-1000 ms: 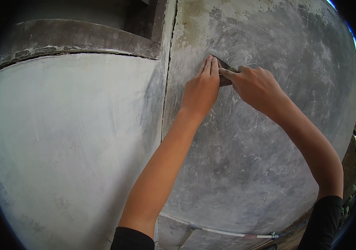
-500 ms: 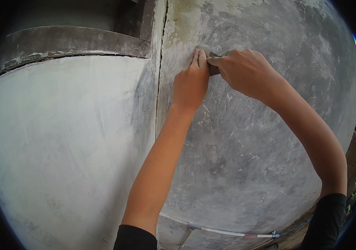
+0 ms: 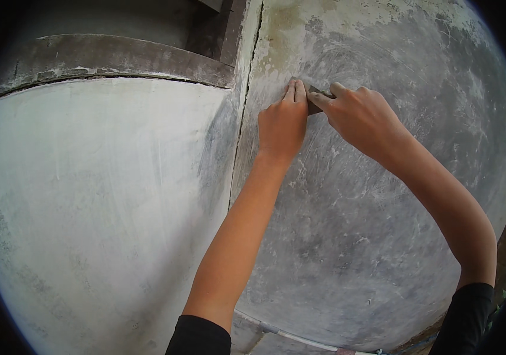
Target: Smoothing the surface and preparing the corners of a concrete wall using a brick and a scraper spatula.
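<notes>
A small flat, dark grey-brown piece with straight edges is pressed against the grey plastered wall; whether it is a scraper blade or a sanding sheet I cannot tell. My left hand lies over its left part, fingers stretched upward side by side and pressing it to the wall. On the other side, my right hand pinches the piece's right edge, thumb and forefinger closed on it. The left part of the piece is hidden under my fingers. Pale scuffs and swirl marks cover the wall around both hands.
A dark vertical crack separates the grey wall from a whiter wall section on the left. Above that section juts a dark ledge beneath a recess. Low down runs a pale pipe. Plants show at the far right edge.
The whole view has shifted, so the wall appears farther right and slightly lower. Against the wall, my hands and the piece have slid a little downward; both hands remain on the piece.
</notes>
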Available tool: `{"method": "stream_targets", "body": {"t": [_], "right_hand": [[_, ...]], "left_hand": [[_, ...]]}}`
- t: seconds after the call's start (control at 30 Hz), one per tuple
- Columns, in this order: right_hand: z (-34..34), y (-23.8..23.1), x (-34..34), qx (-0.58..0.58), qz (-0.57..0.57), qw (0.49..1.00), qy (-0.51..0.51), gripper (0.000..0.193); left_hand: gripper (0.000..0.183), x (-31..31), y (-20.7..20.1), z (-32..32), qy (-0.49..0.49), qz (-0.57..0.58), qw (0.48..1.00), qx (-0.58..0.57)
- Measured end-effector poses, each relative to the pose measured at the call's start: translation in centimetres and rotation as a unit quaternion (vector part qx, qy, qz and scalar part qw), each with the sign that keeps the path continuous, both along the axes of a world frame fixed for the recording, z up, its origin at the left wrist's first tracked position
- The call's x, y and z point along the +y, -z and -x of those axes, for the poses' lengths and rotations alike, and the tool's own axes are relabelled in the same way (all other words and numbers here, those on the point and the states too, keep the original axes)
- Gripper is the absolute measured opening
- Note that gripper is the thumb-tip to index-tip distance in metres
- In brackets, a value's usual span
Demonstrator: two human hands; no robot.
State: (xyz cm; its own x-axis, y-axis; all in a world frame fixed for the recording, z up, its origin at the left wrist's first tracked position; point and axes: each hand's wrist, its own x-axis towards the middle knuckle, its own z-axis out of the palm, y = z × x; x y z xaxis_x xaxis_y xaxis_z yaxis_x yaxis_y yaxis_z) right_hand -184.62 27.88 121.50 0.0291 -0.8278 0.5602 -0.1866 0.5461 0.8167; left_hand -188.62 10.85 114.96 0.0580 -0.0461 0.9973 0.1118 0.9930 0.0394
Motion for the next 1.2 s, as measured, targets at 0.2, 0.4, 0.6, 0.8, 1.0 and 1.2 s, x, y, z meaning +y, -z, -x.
{"method": "stream_targets", "body": {"t": [0.2,0.4,0.6,0.8,1.0,1.2], "right_hand": [[0.8,0.8,-1.5,0.004,0.031,0.999,-0.016,0.027],[1.2,0.6,-1.9,0.015,0.021,1.0,-0.001,0.013],[0.9,0.0,-2.6,-0.005,0.037,0.999,-0.019,0.005],[-0.5,1.0,-2.9,-0.026,0.042,0.999,0.014,0.002],[-0.2,0.7,-4.0,-0.023,0.046,0.999,-0.002,0.002],[0.2,0.1,-4.8,-0.042,0.068,0.997,-0.006,0.003]], "left_hand": [[0.047,-1.6,-0.3,0.9,-0.03,0.038,0.998,0.043],[0.046,-1.9,-0.4,1.7,-0.016,0.018,0.998,0.061],[0.047,-2.0,-1.2,0.8,-0.007,0.005,1.0,-0.006],[0.046,-2.4,-0.2,1.3,0.01,0.038,0.999,0.018],[0.045,-3.1,-0.7,1.0,0.021,-0.008,1.0,0.014],[0.044,-3.6,-1.5,0.8,-0.003,0.016,1.0,0.027]]}}
